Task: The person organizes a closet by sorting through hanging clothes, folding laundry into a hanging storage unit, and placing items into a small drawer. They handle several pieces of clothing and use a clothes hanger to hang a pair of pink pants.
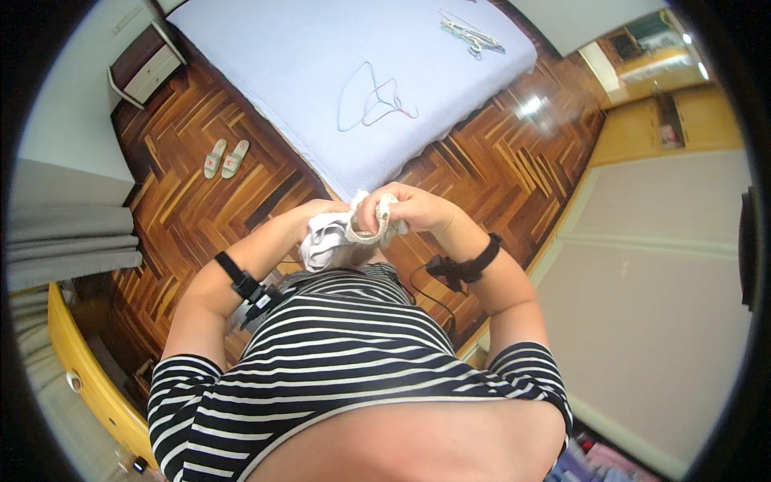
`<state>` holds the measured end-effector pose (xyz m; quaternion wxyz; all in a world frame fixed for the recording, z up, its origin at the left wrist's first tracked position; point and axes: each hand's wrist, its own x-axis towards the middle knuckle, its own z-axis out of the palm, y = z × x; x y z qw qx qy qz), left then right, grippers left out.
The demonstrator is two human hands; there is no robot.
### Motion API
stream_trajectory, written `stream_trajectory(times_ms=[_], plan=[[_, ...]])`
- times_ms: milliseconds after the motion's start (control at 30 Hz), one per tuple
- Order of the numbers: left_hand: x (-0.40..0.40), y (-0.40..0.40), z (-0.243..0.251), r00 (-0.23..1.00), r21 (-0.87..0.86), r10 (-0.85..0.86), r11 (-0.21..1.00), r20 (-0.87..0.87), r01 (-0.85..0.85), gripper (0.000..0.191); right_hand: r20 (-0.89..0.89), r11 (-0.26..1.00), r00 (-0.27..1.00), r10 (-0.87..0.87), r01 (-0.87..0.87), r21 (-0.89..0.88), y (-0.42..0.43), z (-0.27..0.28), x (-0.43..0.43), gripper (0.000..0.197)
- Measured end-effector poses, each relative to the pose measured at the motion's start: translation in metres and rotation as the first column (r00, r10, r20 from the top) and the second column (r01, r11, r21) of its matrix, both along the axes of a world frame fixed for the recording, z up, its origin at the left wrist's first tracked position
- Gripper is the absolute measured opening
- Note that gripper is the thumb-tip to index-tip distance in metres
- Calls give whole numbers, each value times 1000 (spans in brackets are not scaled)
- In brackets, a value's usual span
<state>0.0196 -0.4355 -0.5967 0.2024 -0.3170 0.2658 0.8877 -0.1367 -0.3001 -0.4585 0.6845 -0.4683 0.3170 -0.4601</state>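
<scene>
A bunched white cloth garment (328, 241) with a beige, lace-like edge hangs in front of my waist, held between both hands. My left hand (322, 211) grips its upper left side, with the fingers mostly hidden by the folds. At the ring-shaped edge, my right hand (397, 208) is closed on the fabric with its fingers curled into the loop. Beyond the hands, a blue wire hanger (340, 102) and a pinkish wire hanger (365, 114) lie overlapping on the bed. Several more hangers (473, 37) lie in a bundle at the bed's far right.
The bed (265, 48) with a pale blue cover stands ahead. A pair of slippers (235, 159) sits on the wooden floor left of it. A nightstand (150, 75) is at the far left, a yellow wooden desk (96, 367) near my left side, and cabinets (626, 132) at the right.
</scene>
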Motion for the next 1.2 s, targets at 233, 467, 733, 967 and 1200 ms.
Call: stream_trajectory(times_ms=[233, 467, 733, 967, 1200], plan=[[-8, -54, 7, 766, -144, 643, 760, 17, -634, 17, 97, 917, 991, 96, -126, 379, -41, -105, -160, 17], [-53, -46, 13, 526, -448, 840, 524, 131, -725, 42, -56, 660, 931, -362, 298, 690, -129, -317, -270, 42], [-79, -68, 40, 770, -687, 638, 567, 18, -454, 57, -327, -118, 230, -917, 624, 773, -243, -482, -315, 48], [-75, -79, 28, 631, -597, 766, 567, 128, -567, 36, -285, -251, 31, -958, 389, 887, -270, -489, -345, 51], [-108, -88, 43, 717, -584, 690, 625, 103, -518, 36, -633, 163, 58, -772, 981, -108, -211, -351, -326, 46]])
